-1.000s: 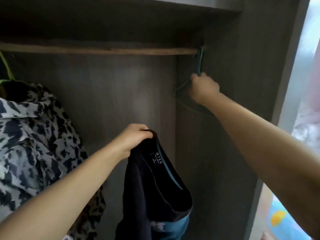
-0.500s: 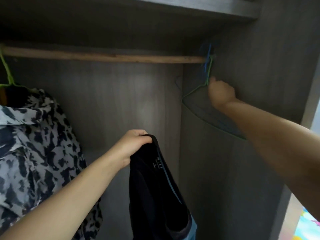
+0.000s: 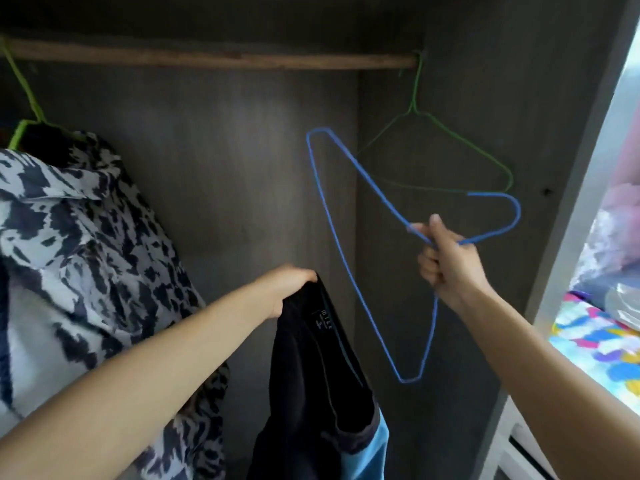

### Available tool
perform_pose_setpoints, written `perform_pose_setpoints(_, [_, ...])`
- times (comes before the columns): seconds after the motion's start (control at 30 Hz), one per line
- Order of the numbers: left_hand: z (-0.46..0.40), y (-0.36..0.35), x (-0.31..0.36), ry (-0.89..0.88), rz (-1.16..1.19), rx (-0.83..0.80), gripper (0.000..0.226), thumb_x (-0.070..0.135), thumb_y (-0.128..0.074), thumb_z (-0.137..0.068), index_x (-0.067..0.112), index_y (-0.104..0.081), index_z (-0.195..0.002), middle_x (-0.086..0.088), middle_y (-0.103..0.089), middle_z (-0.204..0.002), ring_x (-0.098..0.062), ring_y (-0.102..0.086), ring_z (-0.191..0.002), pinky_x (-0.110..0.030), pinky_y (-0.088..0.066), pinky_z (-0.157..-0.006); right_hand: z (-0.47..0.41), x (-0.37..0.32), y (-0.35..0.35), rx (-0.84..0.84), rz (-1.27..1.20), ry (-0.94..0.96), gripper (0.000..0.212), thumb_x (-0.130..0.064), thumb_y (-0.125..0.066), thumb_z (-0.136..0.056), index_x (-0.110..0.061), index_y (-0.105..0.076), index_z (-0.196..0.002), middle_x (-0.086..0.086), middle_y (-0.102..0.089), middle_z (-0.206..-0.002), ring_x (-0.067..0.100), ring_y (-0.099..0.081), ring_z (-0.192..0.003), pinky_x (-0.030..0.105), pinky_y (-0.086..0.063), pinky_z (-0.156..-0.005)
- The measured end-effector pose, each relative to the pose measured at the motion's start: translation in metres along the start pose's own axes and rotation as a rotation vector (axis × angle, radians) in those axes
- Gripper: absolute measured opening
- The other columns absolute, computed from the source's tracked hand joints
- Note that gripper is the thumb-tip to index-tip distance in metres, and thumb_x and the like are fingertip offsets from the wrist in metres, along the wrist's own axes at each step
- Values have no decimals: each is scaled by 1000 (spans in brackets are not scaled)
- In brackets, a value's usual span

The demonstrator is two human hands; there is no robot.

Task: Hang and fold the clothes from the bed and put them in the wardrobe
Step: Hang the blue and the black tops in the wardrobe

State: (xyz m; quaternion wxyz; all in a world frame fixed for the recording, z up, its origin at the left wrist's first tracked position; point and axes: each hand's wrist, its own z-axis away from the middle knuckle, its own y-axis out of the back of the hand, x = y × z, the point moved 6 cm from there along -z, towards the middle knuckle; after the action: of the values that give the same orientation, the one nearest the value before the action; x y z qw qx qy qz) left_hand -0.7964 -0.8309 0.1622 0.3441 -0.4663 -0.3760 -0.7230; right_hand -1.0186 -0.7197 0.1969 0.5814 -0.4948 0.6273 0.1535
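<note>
Dim wardrobe (image 3: pixel 242 168) interior, overexposed daylight at right edge, soft wide-angle blur

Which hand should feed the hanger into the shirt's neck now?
Right, probably. The right hand already grips the blue hanger at its neck, off the rail, beside the dark shirt. The left hand is busy holding the shirt's collar.

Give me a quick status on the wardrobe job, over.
Right hand grips blue hanger, off the rail. Left hand holds dark shirt by the collar, not yet hung. Green hanger hangs empty close behind.
</note>
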Motion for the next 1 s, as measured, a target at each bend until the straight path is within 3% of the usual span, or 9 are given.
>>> perform_pose_setpoints(0.17, [29,-7,-29,100,23,-54,17,12,-58,-89,7,-58,-73,-10,-62,-58,-23,-57,-57,-27,-48,-54,69,-44,-5,59,-331,111,40,-45,-50,-95,-20,-72,-72,-11,-17,-40,2,-15,-33,16,-16,-31])
perform_pose_setpoints(0.3, [59,-21,-33,130,44,-176,14,14,-63,-86,9,-62,-73,-10,-66,-66,-24,-63,-56,-27,-51,-52,122,-30,-16,58,-362,140,37,-48,-55,-87,-21,-72,-68,-10,-19,-38,1,-16,-30,15,-18,-30])
perform_pose_setpoints(0.47, [77,-4,3,21,53,-330,19,12,-61,-85,12,-68,-66,-9,-69,-64,-22,-67,-53,-31,-56,-51,160,16,-12,86,-40,74,32,-43,-56,-84,-20,-74,-71,-12,-20,-41,3,-17,-33,11,-17,-37])
perform_pose_setpoints(0.53, [72,19,14,-36,38,-375,31,10,-57,-89,10,-70,-61,-8,-70,-63,-20,-68,-54,-30,-57,-51,171,19,-4,-2,164,2,31,-45,-57,-80,-20,-76,-77,-11,-19,-44,5,-17,-36,11,-18,-38])
perform_pose_setpoints(0.67, [62,52,-6,-69,-189,-431,25,10,-57,-93,9,-69,-70,-7,-71,-69,-15,-69,-60,-24,-57,-56,186,-5,4,-190,519,-184,30,-44,-58,-84,-21,-76,-89,-7,-19,-49,8,-17,-38,12,-18,-37])
perform_pose_setpoints(0.8, [52,58,-35,-64,-215,-512,17,18,-56,-94,10,-66,-83,-7,-69,-87,-15,-68,-79,-27,-54,-80,199,-21,-3,-372,932,-351,24,-33,-58,-91,-15,-75,-90,-5,-25,-43,9,-21,-36,17,-20,-34])
perform_pose_setpoints(0.87, [47,55,-38,-155,-281,-447,19,22,-59,-94,13,-65,-78,-2,-64,-90,-15,-60,-91,-30,-46,-95,205,-17,-10,-434,1164,-434,24,-29,-53,-96,-18,-73,-90,-6,-27,-42,9,-23,-37,19,-22,-36])
perform_pose_setpoints(0.9, [47,51,-38,-235,-357,-400,21,23,-60,-94,14,-63,-75,1,-62,-87,-13,-56,-90,-29,-44,-93,204,-18,-15,-439,1173,-462,25,-28,-51,-97,-20,-74,-89,-7,-26,-43,9,-22,-37,18,-22,-36])
perform_pose_setpoints(1.0, [54,35,-29,-518,-609,-291,27,23,-61,-92,20,-57,-66,9,-51,-65,-6,-46,-64,-17,-35,-64,189,-29,-34,-434,944,-492,29,-19,-47,-99,-20,-75,-92,-7,-24,-47,8,-20,-38,15,-19,-36])
